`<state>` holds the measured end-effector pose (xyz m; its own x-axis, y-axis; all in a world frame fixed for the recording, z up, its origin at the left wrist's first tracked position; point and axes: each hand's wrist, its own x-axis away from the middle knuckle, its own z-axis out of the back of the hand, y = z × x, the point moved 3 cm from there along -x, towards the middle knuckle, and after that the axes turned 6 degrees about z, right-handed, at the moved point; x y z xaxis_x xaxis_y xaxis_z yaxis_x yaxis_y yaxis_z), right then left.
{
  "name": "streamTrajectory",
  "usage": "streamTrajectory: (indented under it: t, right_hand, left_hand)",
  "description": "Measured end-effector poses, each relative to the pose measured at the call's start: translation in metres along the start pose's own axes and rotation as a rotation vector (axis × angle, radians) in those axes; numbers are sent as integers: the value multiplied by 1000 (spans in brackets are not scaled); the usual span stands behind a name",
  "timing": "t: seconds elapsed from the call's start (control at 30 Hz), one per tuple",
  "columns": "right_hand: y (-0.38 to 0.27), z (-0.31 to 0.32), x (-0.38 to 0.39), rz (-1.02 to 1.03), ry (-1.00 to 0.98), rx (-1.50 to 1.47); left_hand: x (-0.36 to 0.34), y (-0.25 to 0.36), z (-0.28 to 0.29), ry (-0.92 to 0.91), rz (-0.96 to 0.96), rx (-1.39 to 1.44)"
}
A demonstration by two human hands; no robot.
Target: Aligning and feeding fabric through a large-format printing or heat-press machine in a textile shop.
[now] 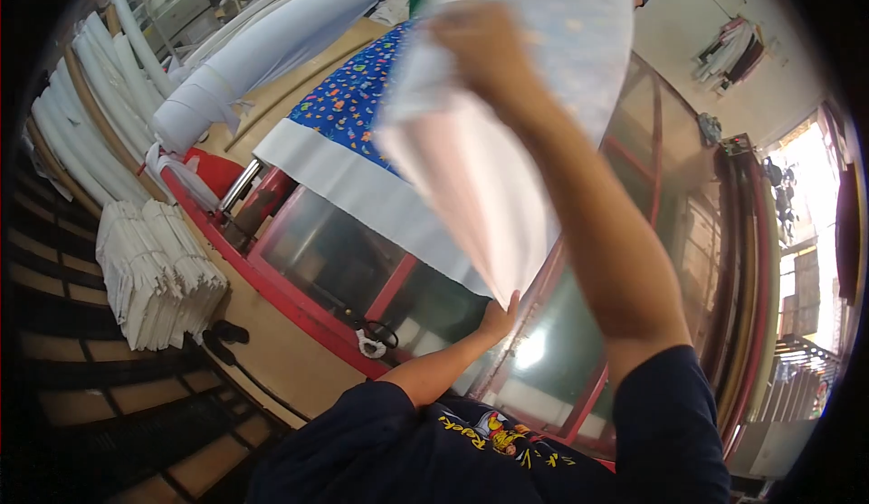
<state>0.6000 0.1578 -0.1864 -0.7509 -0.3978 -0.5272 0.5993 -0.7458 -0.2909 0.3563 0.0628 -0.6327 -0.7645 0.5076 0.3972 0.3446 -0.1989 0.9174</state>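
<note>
A large white sheet (489,173), blurred by motion, is lifted and folded in front of me; whether it is paper or cloth I cannot tell. My left hand (498,318) pinches its lower corner near the edge of the glass-topped table. Raised high and far, my right hand (480,44) is closed at the sheet's upper part, smeared by motion. Beneath the lifted sheet lies blue cloth (348,104) with a small colourful print. A plain white strip (362,192) borders its near side.
The table has a red frame (281,278) and glass panels. A thick white roll (262,56) lies at the far left. White tubes (100,96) and stacked folded bundles (158,273) stand left. A black loop-shaped object (380,332) rests on the near edge. Long rolls (738,268) stand right.
</note>
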Motion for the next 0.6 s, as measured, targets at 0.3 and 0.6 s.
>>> streamTrajectory:
  t: [0.3,0.6]
  right_hand:
    - [-127,-127,115,325,-322,-532]
    - [89,-107,407,-1232,265,-541]
  left_hand:
    - [-28,-89,20,-270,-148,875]
    - [13,30,45,203,292,1062]
